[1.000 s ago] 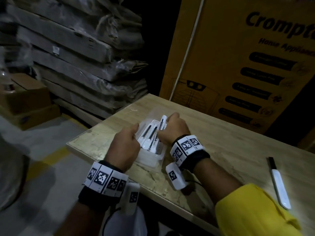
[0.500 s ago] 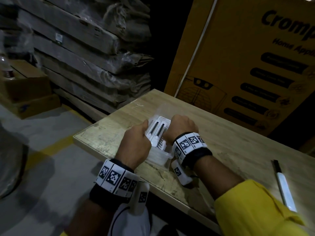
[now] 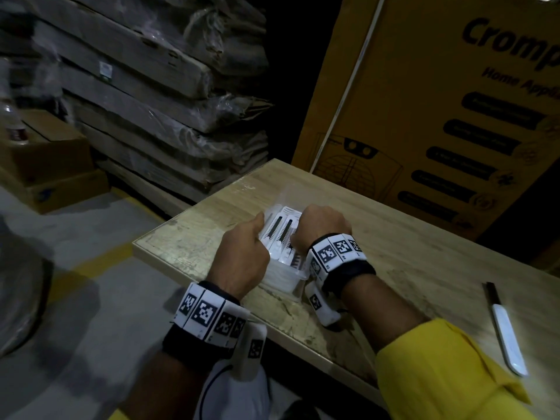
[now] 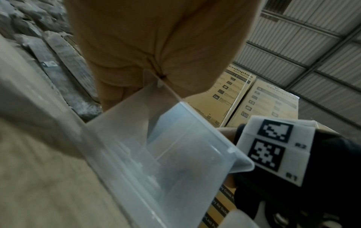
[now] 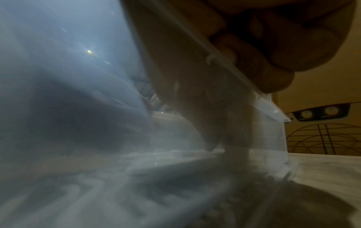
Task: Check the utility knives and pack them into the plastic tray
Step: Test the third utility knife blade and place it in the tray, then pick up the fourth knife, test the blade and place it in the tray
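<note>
Both hands grip the tray's long sides: left hand [image 3: 242,256] curled over the left rim, right hand [image 3: 321,225] curled over the right rim, its fingers [image 5: 254,61] hooked on the lip. Tray [image 3: 285,277] sits on the table [image 3: 409,262] near its front edge, holding a row of white knives [image 3: 281,234]; count unclear, hands cover part. One knife [image 3: 506,331] lies loose, well apart to the right. Risk: the knives sit high in the tray, so tilting or lifting it could slide them out, and the table edge is close.

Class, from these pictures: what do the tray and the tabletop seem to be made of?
Tray: clear, slightly frosted plastic, probably thin; the knives and table show through its walls. Tabletop: looks like pale wood or wood-look laminate, matte and scuffed, with visible grain lines.
</note>
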The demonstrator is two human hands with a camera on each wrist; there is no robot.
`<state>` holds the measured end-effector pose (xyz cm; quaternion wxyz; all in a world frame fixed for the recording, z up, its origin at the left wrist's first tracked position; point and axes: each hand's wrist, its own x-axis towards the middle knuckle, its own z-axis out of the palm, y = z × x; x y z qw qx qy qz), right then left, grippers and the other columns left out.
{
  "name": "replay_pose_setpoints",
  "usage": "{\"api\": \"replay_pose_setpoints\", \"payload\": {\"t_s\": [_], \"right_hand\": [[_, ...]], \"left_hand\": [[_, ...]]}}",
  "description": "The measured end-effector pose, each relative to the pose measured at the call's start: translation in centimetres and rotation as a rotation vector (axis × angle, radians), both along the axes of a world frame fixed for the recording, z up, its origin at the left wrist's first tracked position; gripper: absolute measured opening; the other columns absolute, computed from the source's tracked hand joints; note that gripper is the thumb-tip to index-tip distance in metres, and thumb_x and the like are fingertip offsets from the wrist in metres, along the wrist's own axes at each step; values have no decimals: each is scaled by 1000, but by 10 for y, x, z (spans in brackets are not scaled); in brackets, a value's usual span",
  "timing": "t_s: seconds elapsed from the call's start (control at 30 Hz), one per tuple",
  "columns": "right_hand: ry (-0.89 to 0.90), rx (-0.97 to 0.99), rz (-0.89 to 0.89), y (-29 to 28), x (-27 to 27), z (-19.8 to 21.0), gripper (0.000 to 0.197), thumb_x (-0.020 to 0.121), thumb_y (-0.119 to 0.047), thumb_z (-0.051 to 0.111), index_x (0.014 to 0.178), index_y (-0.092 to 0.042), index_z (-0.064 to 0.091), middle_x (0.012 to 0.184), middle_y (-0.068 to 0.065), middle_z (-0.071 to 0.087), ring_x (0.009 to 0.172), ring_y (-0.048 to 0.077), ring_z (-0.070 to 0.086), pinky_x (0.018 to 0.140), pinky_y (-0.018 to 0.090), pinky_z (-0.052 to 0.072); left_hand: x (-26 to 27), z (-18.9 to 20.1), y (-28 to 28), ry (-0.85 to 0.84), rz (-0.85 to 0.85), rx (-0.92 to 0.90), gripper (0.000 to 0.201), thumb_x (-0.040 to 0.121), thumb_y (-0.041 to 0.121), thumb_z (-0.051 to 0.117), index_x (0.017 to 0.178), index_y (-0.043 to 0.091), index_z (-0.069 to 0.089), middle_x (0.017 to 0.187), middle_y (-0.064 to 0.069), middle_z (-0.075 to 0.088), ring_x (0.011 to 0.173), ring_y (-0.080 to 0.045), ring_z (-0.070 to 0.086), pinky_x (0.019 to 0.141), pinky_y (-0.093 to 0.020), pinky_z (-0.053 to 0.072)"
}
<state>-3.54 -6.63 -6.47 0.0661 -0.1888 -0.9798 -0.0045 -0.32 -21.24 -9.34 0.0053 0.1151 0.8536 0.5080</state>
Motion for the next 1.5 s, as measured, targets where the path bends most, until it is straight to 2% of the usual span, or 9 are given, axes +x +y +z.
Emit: {"api": "replay_pose_setpoints", "payload": {"t_s": [0.13, 0.5, 0.77, 0.93, 1.07, 1.17, 1.33, 1.4, 1.5], "right_hand": [[3, 6, 5, 0, 2, 0, 14, 85, -25, 68, 96, -17, 68, 102, 9, 73, 94, 32, 69, 79, 39, 58], [-36, -3, 31, 2, 2, 2, 17, 86, -27, 66, 99, -16, 68, 104, 9, 73, 97, 31, 69, 82, 40, 59], [242, -351, 16, 16, 15, 3, 24, 83, -18, 67, 105, -20, 77, 107, 4, 76, 95, 27, 71, 84, 40, 60], [433, -458, -22, 51, 43, 18, 23, 88, -25, 62, 106, -25, 77, 110, 0, 75, 101, 24, 69, 90, 36, 56], [536, -527, -195, 106, 74, 25, 27, 85, -28, 63, 109, -26, 74, 114, 2, 73, 103, 27, 67, 91, 36, 56], [613, -520, -425, 162, 110, 25, 30, 85, -29, 68, 114, -22, 71, 123, 9, 70, 109, 33, 66, 92, 39, 54], [389, -533, -705, 228, 178, 17, 30, 96, -17, 61, 115, 6, 67, 129, 28, 63, 110, 43, 61, 90, 45, 50], [158, -401, -678, 239, 200, 1, 36, 101, -16, 53, 133, -3, 60, 144, 22, 54, 127, 39, 55, 99, 40, 47], [21, -315, -656, 254, 213, -18, 36, 85, -23, 63, 120, -30, 64, 136, 7, 61, 117, 32, 62, 89, 31, 52]], "left_hand": [[1, 1, 0, 3, 5, -3, 59, 101, -3, 40, 156, 17, 43, 146, -13, 62, 117, -19, 63, 74, -8, 33], [-3, -2, 3, -21, 34, 17, 59, 103, -1, 40, 159, 18, 39, 150, -13, 58, 126, -27, 61, 78, -14, 36], [0, 2, 1, 1, 22, 7, 51, 106, 7, 43, 156, 18, 43, 153, -10, 55, 135, -23, 55, 90, -16, 36], [8, 12, 3, 308, 187, 100, 42, 98, 16, 62, 140, 17, 61, 157, -13, 47, 144, -31, 47, 118, -41, 40], [25, 34, 22, 489, 164, 252, 33, 97, 21, 63, 129, 23, 68, 153, -5, 51, 146, -21, 45, 113, -52, 45], [40, 45, 46, 536, 75, 358, 29, 96, 21, 63, 124, 24, 71, 146, 2, 57, 135, -18, 56, 106, -48, 51], [55, 49, 94, 485, -86, 386, 25, 98, 20, 65, 120, 26, 72, 141, 4, 63, 116, -12, 66, 96, -35, 57], [61, 51, 114, 438, -136, 393, 23, 98, 21, 65, 119, 29, 72, 142, 4, 63, 115, -11, 65, 92, -32, 57], [68, 53, 140, 408, -196, 392, 23, 98, 20, 65, 119, 27, 73, 144, 5, 61, 114, -10, 65, 88, -30, 55]]}}
